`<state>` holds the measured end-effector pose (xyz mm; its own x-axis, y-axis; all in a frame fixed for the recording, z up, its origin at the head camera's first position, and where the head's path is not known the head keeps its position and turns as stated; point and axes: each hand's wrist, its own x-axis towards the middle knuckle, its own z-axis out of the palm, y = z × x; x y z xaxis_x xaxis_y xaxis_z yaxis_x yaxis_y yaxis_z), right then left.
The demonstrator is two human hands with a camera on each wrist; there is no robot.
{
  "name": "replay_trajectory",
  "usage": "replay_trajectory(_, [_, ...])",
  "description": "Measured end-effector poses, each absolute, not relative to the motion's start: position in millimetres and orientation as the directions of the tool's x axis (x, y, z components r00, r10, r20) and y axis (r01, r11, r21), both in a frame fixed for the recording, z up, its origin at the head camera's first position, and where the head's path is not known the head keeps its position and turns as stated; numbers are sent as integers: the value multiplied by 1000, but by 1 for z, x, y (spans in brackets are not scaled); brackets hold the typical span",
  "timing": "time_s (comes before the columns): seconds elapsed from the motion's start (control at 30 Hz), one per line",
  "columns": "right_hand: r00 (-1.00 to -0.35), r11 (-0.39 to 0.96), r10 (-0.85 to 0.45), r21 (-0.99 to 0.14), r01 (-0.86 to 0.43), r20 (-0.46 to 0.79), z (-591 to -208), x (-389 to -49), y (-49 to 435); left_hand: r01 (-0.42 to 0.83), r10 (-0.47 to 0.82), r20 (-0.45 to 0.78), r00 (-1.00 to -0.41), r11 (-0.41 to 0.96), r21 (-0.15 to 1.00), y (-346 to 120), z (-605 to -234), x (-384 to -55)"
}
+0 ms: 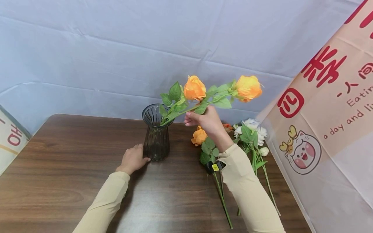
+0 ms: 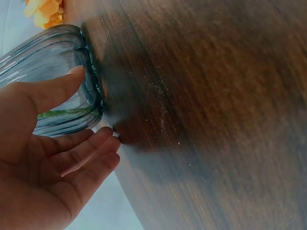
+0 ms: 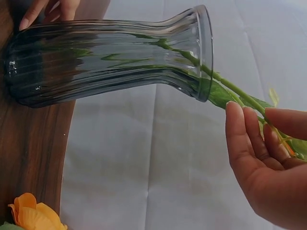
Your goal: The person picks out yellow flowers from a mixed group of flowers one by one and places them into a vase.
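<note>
A ribbed dark glass vase (image 1: 156,142) stands upright on the table. My left hand (image 1: 133,159) holds its base from the left; in the left wrist view the thumb (image 2: 60,91) lies across the glass, with the fingers along the opposite side. My right hand (image 1: 206,121) pinches a green stem (image 3: 235,88) just outside the vase's rim. The stem slants through the mouth, and its lower part shows inside the glass. Two orange roses, a nearer-to-vase bloom (image 1: 194,88) and a farther-right bloom (image 1: 248,88), spread above the right hand with green leaves.
Right of the vase, an orange flower (image 1: 199,136) lies on the wooden table (image 1: 73,168), partly under the right forearm. White flowers (image 1: 253,129) with long stems lie beyond it, near the printed cloth (image 1: 329,136). A pale cloth (image 1: 116,64) hangs behind the table.
</note>
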<state>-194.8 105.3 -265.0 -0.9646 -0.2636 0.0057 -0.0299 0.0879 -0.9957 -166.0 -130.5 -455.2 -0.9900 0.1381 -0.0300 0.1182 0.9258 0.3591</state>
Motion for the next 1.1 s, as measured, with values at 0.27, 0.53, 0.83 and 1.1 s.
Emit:
replay_trajectory(0.27, [-960, 150, -280, -988, -27, -16, -270, -197, 98, 115, 135, -33, -990, 926, 360, -130, -455, -166])
replay_trajectory(0.53, [-946, 186, -313, -982, 31, -89, -276, -197, 92, 117, 138, -35, -990, 925, 363, -130, -455, -166])
replay_trajectory(0.83, [-921, 232, -364, -971, 56, -140, -283, -197, 87, 117, 137, -26, -990, 921, 372, -131, -456, -166])
replay_trajectory(1.1, [-897, 290, -392, -953, 89, -203, -291, -198, 85, 111, 133, -32, -991, 919, 378, -130, -454, -165])
